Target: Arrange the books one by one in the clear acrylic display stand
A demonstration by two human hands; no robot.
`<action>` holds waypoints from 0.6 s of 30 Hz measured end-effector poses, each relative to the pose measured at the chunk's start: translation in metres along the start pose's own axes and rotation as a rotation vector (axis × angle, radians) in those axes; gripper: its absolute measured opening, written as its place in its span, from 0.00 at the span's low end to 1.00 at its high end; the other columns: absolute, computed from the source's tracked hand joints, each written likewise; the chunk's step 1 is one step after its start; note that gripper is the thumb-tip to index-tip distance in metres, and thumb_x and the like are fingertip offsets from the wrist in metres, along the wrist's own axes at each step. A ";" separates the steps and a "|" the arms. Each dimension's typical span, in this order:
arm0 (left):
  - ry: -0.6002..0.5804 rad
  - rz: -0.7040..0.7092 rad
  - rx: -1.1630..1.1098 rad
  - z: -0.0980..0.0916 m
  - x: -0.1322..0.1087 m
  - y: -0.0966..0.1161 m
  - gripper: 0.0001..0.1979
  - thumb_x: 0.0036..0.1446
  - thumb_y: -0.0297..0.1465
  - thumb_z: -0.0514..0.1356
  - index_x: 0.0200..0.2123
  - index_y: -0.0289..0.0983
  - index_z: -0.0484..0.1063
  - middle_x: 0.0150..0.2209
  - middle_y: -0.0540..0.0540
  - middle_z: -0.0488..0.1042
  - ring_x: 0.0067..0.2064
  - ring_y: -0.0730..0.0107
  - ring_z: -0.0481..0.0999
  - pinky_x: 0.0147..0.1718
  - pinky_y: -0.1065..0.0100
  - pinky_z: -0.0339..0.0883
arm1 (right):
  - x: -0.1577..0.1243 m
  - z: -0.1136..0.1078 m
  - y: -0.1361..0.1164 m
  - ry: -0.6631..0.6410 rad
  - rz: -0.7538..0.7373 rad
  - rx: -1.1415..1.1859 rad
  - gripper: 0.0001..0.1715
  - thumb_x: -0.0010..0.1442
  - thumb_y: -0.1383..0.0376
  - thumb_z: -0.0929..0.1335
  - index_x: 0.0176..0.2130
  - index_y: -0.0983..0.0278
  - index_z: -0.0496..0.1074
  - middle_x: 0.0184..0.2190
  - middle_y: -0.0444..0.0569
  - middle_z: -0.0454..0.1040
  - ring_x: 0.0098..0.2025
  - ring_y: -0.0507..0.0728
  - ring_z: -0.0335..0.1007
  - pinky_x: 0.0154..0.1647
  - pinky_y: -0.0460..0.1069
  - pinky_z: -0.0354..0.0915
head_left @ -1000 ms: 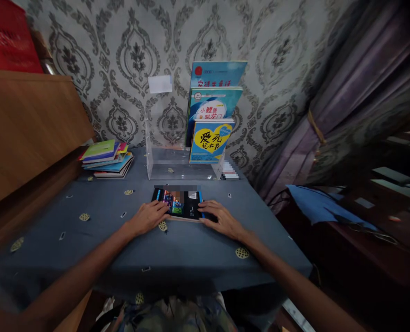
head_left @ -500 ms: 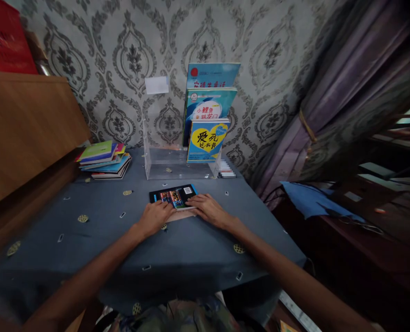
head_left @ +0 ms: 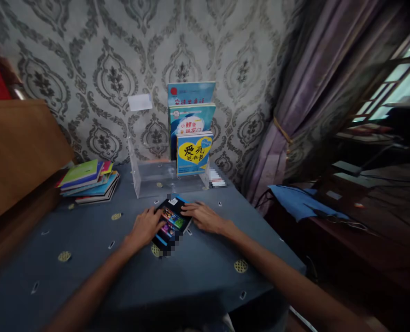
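Note:
A dark book point(head_left: 173, 223) with small colourful pictures and a white label lies turned at a slant on the table, in front of a clear acrylic stand point(head_left: 156, 186). My left hand point(head_left: 144, 228) grips its left edge, fingertips over the cover. On the opposite edge, my right hand point(head_left: 205, 216) holds the book with its fingers on top; the thumb is hidden. Several upright books fill the stand's right side, a blue one with a yellow heart point(head_left: 194, 154) at the front.
At the table's left lies a stack of colourful books point(head_left: 89, 182), near a wooden cabinet point(head_left: 21, 147). The blue-grey tablecloth point(head_left: 97, 276) has a pineapple pattern. To the right are a purple curtain point(head_left: 295, 101) and a blue cloth point(head_left: 291, 200) on dark furniture.
The book has turned from lying sideways to a slant, its labelled end now pointing away. Both hands have shifted along with it. The camera view has swung to the right and up.

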State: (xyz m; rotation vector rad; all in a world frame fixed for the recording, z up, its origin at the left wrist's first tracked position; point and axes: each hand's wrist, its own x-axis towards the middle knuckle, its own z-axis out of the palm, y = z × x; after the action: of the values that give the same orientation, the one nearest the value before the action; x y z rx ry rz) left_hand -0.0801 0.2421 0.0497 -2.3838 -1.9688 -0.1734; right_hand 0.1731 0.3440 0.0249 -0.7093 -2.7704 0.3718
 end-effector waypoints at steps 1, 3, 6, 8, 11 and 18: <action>-0.018 0.002 0.004 -0.002 0.000 0.002 0.14 0.69 0.38 0.54 0.51 0.39 0.73 0.46 0.38 0.77 0.46 0.51 0.80 0.40 0.58 0.73 | 0.004 -0.002 0.005 0.010 0.014 -0.007 0.33 0.58 0.76 0.64 0.58 0.57 0.73 0.62 0.53 0.72 0.66 0.63 0.64 0.68 0.69 0.52; -0.045 0.012 0.008 -0.004 0.000 0.009 0.13 0.69 0.38 0.53 0.46 0.40 0.75 0.40 0.41 0.79 0.40 0.54 0.81 0.38 0.59 0.73 | 0.014 -0.004 0.011 0.023 0.033 -0.036 0.30 0.57 0.77 0.64 0.55 0.56 0.76 0.59 0.53 0.75 0.64 0.63 0.67 0.68 0.68 0.54; -0.031 0.026 0.017 0.005 0.009 0.014 0.11 0.68 0.36 0.54 0.46 0.42 0.75 0.42 0.43 0.81 0.43 0.53 0.82 0.38 0.58 0.75 | 0.029 0.001 0.007 0.031 0.010 -0.080 0.29 0.57 0.76 0.65 0.53 0.56 0.78 0.55 0.51 0.78 0.60 0.62 0.72 0.67 0.63 0.58; 0.064 0.025 0.014 0.023 0.022 0.009 0.12 0.66 0.31 0.54 0.47 0.42 0.75 0.52 0.40 0.78 0.54 0.52 0.78 0.45 0.56 0.76 | 0.038 0.015 0.000 0.067 -0.010 -0.045 0.28 0.61 0.72 0.64 0.57 0.57 0.75 0.58 0.52 0.76 0.62 0.61 0.70 0.66 0.59 0.61; 0.203 0.104 -0.074 0.067 0.048 -0.009 0.23 0.59 0.25 0.57 0.58 0.41 0.70 0.59 0.40 0.74 0.59 0.56 0.74 0.56 0.57 0.72 | 0.049 0.046 0.003 0.120 -0.002 -0.030 0.35 0.63 0.67 0.65 0.68 0.60 0.62 0.65 0.55 0.68 0.67 0.63 0.63 0.70 0.61 0.57; 0.385 0.291 -0.086 0.129 0.078 -0.045 0.37 0.56 0.20 0.56 0.69 0.42 0.57 0.61 0.41 0.73 0.59 0.59 0.76 0.55 0.62 0.73 | 0.049 0.075 0.051 0.172 -0.090 -0.193 0.36 0.62 0.65 0.68 0.67 0.66 0.63 0.65 0.59 0.66 0.67 0.65 0.63 0.66 0.57 0.64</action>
State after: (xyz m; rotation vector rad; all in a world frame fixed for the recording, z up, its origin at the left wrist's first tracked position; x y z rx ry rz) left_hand -0.1022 0.3402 -0.0714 -2.4226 -1.4600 -0.6575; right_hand 0.1303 0.3981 -0.0517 -0.6235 -2.6846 0.0236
